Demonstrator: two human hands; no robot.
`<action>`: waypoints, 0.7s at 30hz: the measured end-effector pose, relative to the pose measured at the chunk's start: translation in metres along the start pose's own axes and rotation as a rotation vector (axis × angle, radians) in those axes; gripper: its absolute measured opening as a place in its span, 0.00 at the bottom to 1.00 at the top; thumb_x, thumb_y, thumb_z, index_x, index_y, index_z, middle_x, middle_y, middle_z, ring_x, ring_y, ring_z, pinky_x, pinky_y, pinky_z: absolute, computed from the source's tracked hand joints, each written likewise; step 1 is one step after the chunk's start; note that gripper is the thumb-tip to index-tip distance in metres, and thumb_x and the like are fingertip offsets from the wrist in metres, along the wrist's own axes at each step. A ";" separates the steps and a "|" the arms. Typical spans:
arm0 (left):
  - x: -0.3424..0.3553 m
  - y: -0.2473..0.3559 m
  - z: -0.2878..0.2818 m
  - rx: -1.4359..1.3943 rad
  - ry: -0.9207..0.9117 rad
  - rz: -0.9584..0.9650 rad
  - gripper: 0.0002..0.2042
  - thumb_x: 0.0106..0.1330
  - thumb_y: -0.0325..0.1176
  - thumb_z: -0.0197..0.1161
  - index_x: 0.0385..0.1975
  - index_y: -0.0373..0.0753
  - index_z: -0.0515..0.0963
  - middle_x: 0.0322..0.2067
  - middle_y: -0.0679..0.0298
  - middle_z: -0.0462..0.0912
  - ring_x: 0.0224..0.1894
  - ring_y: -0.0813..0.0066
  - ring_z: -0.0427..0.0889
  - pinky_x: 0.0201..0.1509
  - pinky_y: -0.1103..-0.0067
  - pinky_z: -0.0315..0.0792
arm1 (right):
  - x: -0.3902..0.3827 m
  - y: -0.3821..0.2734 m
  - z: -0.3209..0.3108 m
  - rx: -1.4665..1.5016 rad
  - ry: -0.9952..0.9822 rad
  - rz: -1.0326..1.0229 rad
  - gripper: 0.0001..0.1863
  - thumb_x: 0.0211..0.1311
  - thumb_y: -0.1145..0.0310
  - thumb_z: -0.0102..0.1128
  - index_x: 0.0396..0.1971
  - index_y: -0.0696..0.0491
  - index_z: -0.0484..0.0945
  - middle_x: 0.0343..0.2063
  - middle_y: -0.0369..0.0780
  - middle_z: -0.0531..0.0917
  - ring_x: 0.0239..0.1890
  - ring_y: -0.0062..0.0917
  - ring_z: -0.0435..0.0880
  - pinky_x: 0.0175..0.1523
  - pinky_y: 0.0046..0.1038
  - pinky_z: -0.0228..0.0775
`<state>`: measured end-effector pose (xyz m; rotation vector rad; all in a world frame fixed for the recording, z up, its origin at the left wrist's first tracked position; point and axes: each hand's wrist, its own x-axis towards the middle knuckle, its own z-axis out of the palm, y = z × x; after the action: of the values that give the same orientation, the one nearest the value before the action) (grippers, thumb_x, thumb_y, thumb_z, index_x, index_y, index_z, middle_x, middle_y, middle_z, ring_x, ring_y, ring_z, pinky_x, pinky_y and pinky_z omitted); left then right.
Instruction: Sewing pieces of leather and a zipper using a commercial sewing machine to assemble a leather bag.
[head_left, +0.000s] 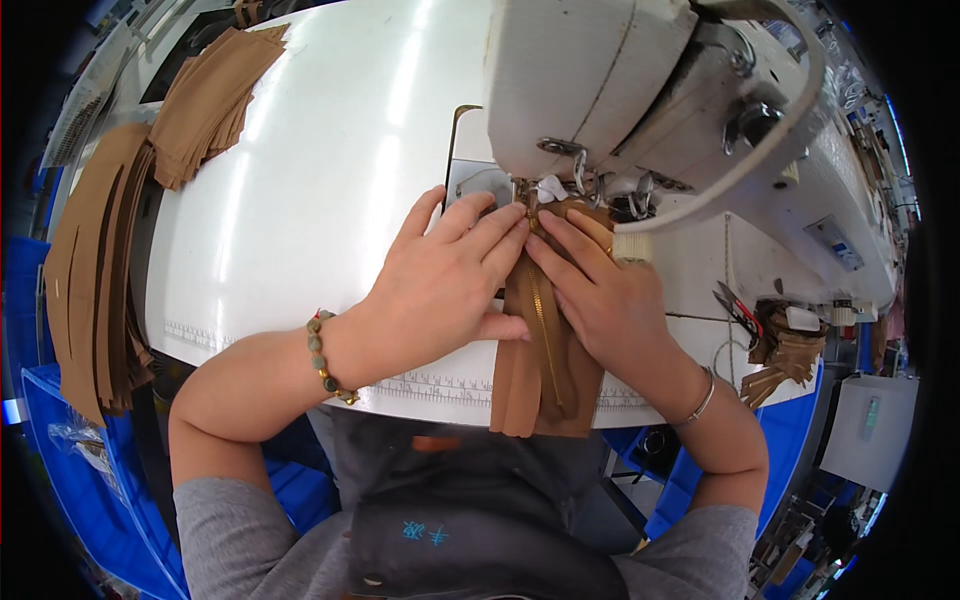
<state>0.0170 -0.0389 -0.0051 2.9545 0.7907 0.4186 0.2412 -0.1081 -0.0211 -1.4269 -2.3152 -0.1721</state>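
Note:
A brown fabric piece [517, 390] with a gold-toothed zipper [545, 325] runs from under the needle area of a white sewing machine [570, 80] down over the table's front edge. My left hand [440, 265] lies on its left side, fingers spread and fingertips close to the presser foot [527, 190]. On the right side of the zipper, my right hand [605, 290] rests with fingers stretched forward, pressing the fabric. Both sets of fingertips nearly meet just in front of the foot. The needle itself is too small to make out.
Stacks of brown fabric pieces [90, 270] hang at the table's left edge, with another brown stack [215, 100] behind. Red-handled scissors [738, 308] lie at right beside brown scraps [785, 360]. A blue bin [95, 500] stands lower left. A ruler strip [440, 385] lines the table's front.

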 end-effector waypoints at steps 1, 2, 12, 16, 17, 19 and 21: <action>-0.001 0.000 0.000 0.002 0.002 0.000 0.44 0.51 0.63 0.72 0.64 0.37 0.74 0.64 0.60 0.76 0.70 0.57 0.69 0.75 0.53 0.60 | 0.000 -0.001 0.000 -0.020 0.014 -0.012 0.21 0.61 0.67 0.65 0.55 0.51 0.85 0.56 0.40 0.85 0.44 0.33 0.84 0.67 0.46 0.70; -0.001 0.001 -0.001 0.006 0.019 0.006 0.44 0.51 0.61 0.73 0.64 0.36 0.74 0.64 0.59 0.76 0.70 0.58 0.70 0.75 0.55 0.61 | -0.001 -0.002 -0.001 -0.040 0.028 -0.024 0.20 0.61 0.66 0.64 0.54 0.51 0.85 0.54 0.40 0.85 0.44 0.32 0.83 0.67 0.45 0.71; -0.020 0.022 -0.006 -0.002 0.041 0.168 0.33 0.54 0.45 0.75 0.58 0.33 0.80 0.60 0.53 0.82 0.57 0.63 0.80 0.60 0.70 0.76 | -0.025 -0.027 -0.028 0.172 -0.016 -0.109 0.09 0.49 0.69 0.65 0.31 0.55 0.79 0.35 0.40 0.79 0.41 0.33 0.82 0.55 0.39 0.79; -0.026 0.021 -0.005 -0.090 0.060 0.140 0.28 0.52 0.40 0.74 0.56 0.38 0.83 0.58 0.55 0.83 0.56 0.63 0.83 0.51 0.71 0.83 | -0.046 -0.051 -0.027 0.355 -0.014 -0.086 0.09 0.52 0.70 0.65 0.34 0.56 0.82 0.38 0.42 0.81 0.46 0.36 0.84 0.58 0.40 0.78; -0.029 0.023 -0.005 -0.073 0.079 0.140 0.28 0.52 0.40 0.74 0.56 0.38 0.83 0.58 0.55 0.83 0.56 0.63 0.83 0.51 0.71 0.83 | -0.051 -0.058 -0.026 0.328 0.011 -0.145 0.11 0.54 0.69 0.65 0.37 0.56 0.84 0.41 0.42 0.82 0.49 0.36 0.84 0.60 0.40 0.77; -0.033 0.027 -0.006 -0.093 0.106 0.172 0.24 0.52 0.36 0.72 0.52 0.37 0.85 0.55 0.55 0.85 0.54 0.62 0.85 0.47 0.73 0.84 | -0.060 -0.064 -0.026 0.302 0.039 -0.204 0.12 0.56 0.69 0.65 0.39 0.56 0.85 0.44 0.43 0.83 0.52 0.37 0.85 0.62 0.41 0.77; -0.040 0.035 -0.008 -0.066 0.121 0.166 0.24 0.53 0.35 0.71 0.52 0.36 0.85 0.55 0.55 0.85 0.55 0.62 0.85 0.49 0.72 0.84 | -0.067 -0.067 -0.026 0.314 -0.038 -0.236 0.14 0.58 0.68 0.64 0.43 0.54 0.87 0.49 0.43 0.85 0.56 0.37 0.84 0.65 0.42 0.75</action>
<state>-0.0013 -0.0887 -0.0031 2.9665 0.5316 0.6257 0.2156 -0.2030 -0.0170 -1.0127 -2.4079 0.1481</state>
